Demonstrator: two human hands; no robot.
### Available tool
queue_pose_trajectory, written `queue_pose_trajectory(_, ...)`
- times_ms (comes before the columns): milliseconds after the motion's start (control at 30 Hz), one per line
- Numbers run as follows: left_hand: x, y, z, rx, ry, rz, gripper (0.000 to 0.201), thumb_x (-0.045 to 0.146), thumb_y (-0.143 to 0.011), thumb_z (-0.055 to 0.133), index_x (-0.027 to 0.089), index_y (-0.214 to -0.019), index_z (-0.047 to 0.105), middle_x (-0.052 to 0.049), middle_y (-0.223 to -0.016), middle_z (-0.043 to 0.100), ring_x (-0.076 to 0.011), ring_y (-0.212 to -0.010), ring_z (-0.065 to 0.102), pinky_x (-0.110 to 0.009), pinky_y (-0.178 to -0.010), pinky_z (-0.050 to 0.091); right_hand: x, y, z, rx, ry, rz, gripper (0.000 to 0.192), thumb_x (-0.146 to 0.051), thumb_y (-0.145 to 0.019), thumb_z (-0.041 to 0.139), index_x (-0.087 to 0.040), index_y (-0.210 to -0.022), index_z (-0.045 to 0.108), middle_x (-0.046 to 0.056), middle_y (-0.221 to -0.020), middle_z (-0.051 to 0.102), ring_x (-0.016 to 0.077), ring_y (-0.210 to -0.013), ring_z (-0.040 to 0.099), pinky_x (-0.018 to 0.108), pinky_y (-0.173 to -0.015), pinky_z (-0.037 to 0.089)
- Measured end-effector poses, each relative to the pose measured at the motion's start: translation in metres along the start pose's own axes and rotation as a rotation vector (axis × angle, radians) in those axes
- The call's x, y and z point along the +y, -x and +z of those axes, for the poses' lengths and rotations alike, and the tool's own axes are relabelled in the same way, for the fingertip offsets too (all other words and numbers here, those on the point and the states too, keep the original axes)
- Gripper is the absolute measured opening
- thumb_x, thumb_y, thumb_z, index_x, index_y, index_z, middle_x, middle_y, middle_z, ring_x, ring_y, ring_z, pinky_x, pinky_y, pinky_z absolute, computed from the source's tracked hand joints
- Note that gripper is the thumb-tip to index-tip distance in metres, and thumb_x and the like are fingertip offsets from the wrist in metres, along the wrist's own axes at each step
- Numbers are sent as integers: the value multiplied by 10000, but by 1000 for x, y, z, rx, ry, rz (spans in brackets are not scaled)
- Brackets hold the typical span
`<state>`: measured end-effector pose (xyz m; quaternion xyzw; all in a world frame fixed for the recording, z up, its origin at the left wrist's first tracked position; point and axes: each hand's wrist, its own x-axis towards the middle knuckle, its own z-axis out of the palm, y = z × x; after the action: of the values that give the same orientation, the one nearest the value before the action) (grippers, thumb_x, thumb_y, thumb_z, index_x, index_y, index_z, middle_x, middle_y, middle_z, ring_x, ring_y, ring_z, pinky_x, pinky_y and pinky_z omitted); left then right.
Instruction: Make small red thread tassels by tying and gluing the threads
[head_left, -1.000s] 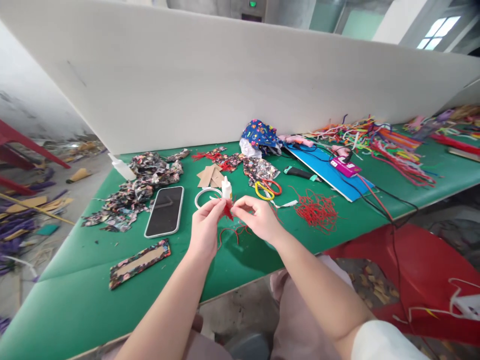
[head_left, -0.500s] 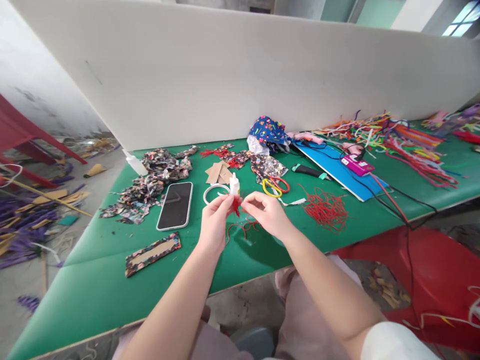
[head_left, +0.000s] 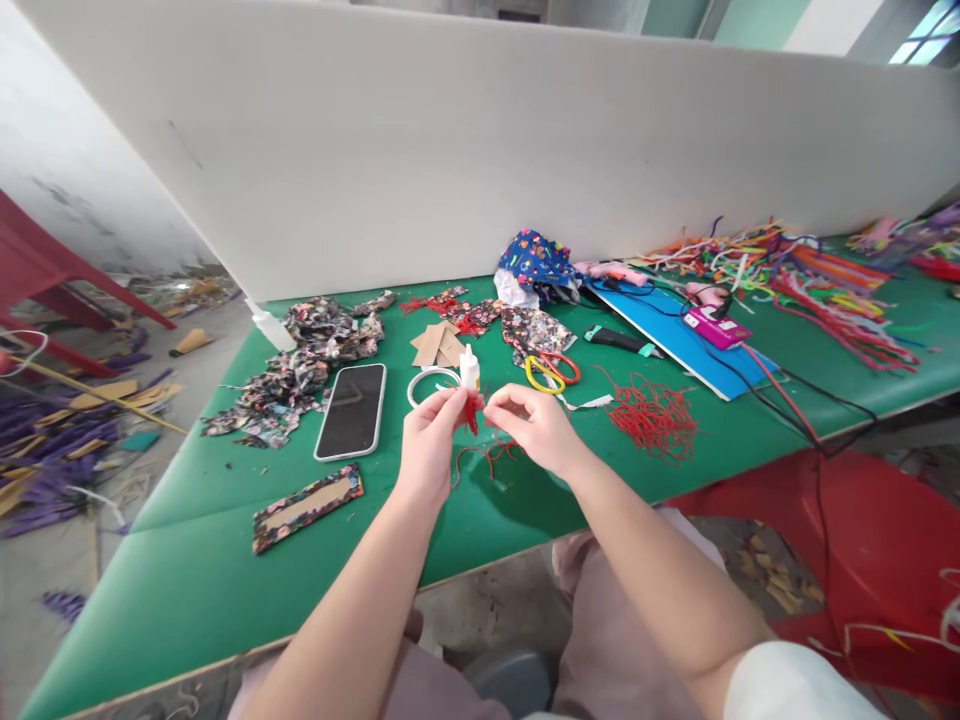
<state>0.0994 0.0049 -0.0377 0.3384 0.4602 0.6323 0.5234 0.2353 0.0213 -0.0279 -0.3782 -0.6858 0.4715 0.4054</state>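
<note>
My left hand (head_left: pixel 430 440) pinches a small bunch of red string (head_left: pixel 471 412) between thumb and fingertips, above the table. Close by on its right, my right hand (head_left: pixel 534 425) has thumb and fingertips pressed together near the bunch; whether a strand is between them is too small to make out. Loose red strands (head_left: pixel 487 458) lie on the table below. Just behind the hands stand a small white glue bottle (head_left: pixel 469 368) and a white ring (head_left: pixel 414 386), partly covered by my left hand. Yellow-and-red handled scissors (head_left: pixel 551 372) lie behind my right hand.
On the green table (head_left: pixel 187 570) lie a phone (head_left: pixel 351 412), a fabric-edged cardboard strip (head_left: pixel 307 508), floral fabric scraps (head_left: pixel 300 360), cardboard pieces (head_left: pixel 438 345), a red string pile (head_left: pixel 652 418), a utility knife (head_left: pixel 621 342) and a blue board (head_left: pixel 675 335) with cables. A white partition (head_left: pixel 420 140) rises behind.
Both hands stay almost in the same place, with the red bunch still in my left fingers. The view shifts very slightly.
</note>
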Motion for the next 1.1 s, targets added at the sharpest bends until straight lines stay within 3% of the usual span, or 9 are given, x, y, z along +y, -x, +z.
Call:
queue_pose_trajectory(233,-2,0,-1,-34,-57,35,207,359,-753,610,153,-745,629,13,-631,590,-84,-575,515,-203,-571,394,6,-2,4,-50,-134,83,121,-288,-786,574,-173,-755,596,-10,-744,630,106,-704,589,232,-696,461)
queue_pose_trajectory(500,-5,0,-1,-13,-250,128,216,374,-791,560,164,-780,607,26,-606,537,-69,-511,446,-195,-501,344,10,-4,5,-32,-196,145,131,-272,-729,626,-166,-805,636,-7,-723,649,99,-652,592,241,-663,479)
queue_pose_trajectory(933,-5,-1,-4,-30,-329,184,223,378,-798,548,171,-767,623,22,-594,529,-90,-539,466,-210,-533,360,10,-3,2,-53,-127,113,130,-223,-748,583,-169,-854,636,-5,-724,631,96,-628,566,245,-641,477)
queue_pose_trajectory(1100,-4,-3,-5,-11,-244,146,216,369,-759,595,165,-764,663,-8,-709,618,-125,-693,552,-241,-688,427,14,-4,0,14,-62,119,200,-254,-773,559,-174,-932,651,21,-768,663,114,-652,587,267,-655,482)
